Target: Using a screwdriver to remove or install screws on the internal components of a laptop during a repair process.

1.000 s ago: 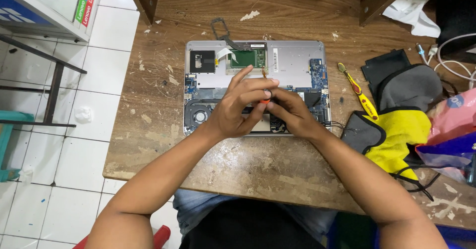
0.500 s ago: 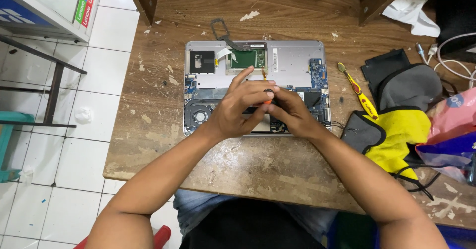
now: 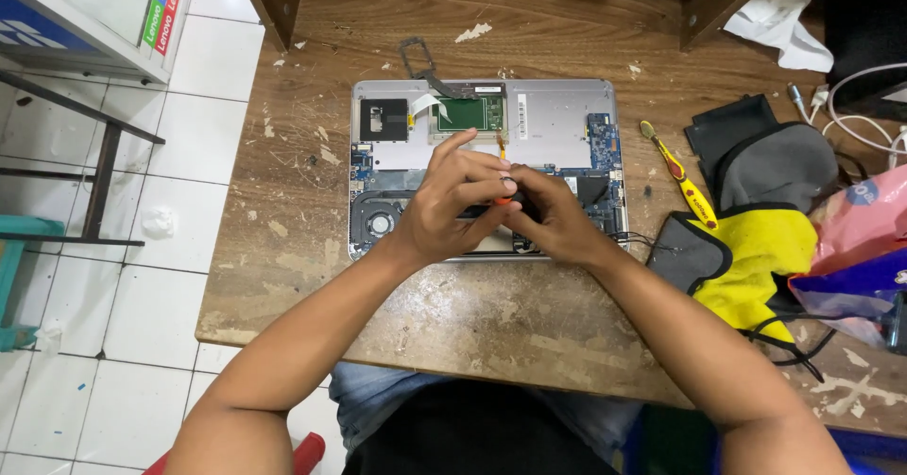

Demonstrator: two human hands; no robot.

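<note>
- At 6 o'clock, nearest the camera, both forearms reach forward over the worn wooden table and converge above the opened laptop chassis.
- Left hand curls over the lower centre of the chassis; its fingers close on a small orange-tipped tool, apparently a driver. How tight the hold is cannot be told.
- Right hand touches the left at 3 o'clock of it, fingers bent narrow over a dark component; whether it holds anything cannot be told.
- Step in hand, as judged: working a fastener or connector on the mainboard, beside the cooling fan at 9 o'clock of the hands.
- Next move calls for a steady, upright tool tip and light pressure, with the right hand bracing the part.
- Further out, a green board lies at 12 o'clock; a yellow screwdriver and a yellow-grey cloth lie at 3 o'clock.
- Against the earlier frames: hand positions match closely; nothing on the table has shifted.
</note>
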